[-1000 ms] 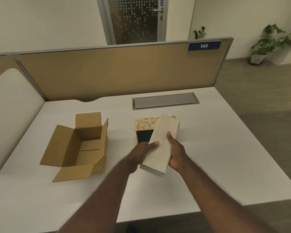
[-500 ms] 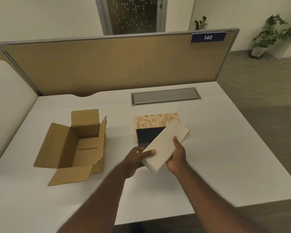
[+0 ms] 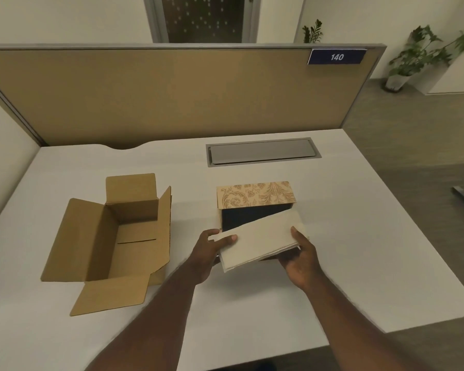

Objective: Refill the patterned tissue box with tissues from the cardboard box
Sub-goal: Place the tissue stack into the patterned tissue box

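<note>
We look down on a white tabletop [image 3: 359,236] with a grey cable hatch [image 3: 263,151] set in near its far edge. Behind the tabletop stands a tan partition [image 3: 172,95] bearing a blue sign [image 3: 337,57] reading 140. Beyond the partition we see cream walls, a frosted door [image 3: 204,18] and, to the right, a potted plant [image 3: 418,57] on wood-look floor [image 3: 426,145].

Two bare forearms enter from the bottom edge, long and lean, each ending in a bare hand: the left hand [image 3: 208,253] and the right hand [image 3: 302,259]. No sleeve, cuff, glove, watch, ring or band shows on either arm as far as the frame reaches. The fingernails are short and plain. The thumbs [image 3: 227,239] show on top, and most of the other fingers are hidden from view
</note>
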The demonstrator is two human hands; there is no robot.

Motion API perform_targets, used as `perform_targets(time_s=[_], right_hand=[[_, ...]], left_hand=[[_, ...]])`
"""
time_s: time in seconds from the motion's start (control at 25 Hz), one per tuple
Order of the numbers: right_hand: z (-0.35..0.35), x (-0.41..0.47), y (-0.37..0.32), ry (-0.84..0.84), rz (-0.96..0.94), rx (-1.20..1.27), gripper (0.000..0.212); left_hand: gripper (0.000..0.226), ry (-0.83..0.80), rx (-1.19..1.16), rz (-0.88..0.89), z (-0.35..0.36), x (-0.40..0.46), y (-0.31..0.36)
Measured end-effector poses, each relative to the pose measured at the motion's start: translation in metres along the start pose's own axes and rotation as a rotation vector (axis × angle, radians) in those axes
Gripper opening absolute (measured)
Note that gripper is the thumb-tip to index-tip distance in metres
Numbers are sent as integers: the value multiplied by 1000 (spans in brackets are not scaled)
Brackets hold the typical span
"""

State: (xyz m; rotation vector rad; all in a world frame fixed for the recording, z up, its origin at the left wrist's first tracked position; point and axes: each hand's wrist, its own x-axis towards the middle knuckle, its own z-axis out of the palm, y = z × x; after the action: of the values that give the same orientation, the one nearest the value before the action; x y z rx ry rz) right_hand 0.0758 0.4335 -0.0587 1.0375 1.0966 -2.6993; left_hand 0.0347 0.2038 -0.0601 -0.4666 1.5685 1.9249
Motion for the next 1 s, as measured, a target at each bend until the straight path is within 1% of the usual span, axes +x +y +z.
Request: perform_targets(time_s=[0.08, 0.2, 0.28, 0.36, 0.4, 0.52, 0.64, 1.0], right_hand=[[-11, 0, -1, 43, 68, -69, 51], [-20, 2, -5, 47, 153, -153, 27], [-19, 7, -8, 51, 180, -167, 20], [-19, 15, -12, 51, 203, -148, 20], [-20, 19, -14, 52, 214, -141, 21], [-23, 33, -19, 57, 240, -131, 25], [-27, 43, -26, 65, 235, -153, 21], [-29, 77, -49, 78, 250, -592, 18]], left_hand=[[74, 16, -5, -5, -4, 5, 0], [85, 67, -16, -38, -7, 18, -4], [95, 109, -39, -65, -5, 23, -4], [104, 118, -74, -101, -3, 27, -3], [105, 114, -80, -119, 0, 27, -2], [96, 75, -92, -152, 9, 29, 0], [98, 106, -102, -139, 18, 37, 2], [91, 254, -123, -80, 30, 64, -9]])
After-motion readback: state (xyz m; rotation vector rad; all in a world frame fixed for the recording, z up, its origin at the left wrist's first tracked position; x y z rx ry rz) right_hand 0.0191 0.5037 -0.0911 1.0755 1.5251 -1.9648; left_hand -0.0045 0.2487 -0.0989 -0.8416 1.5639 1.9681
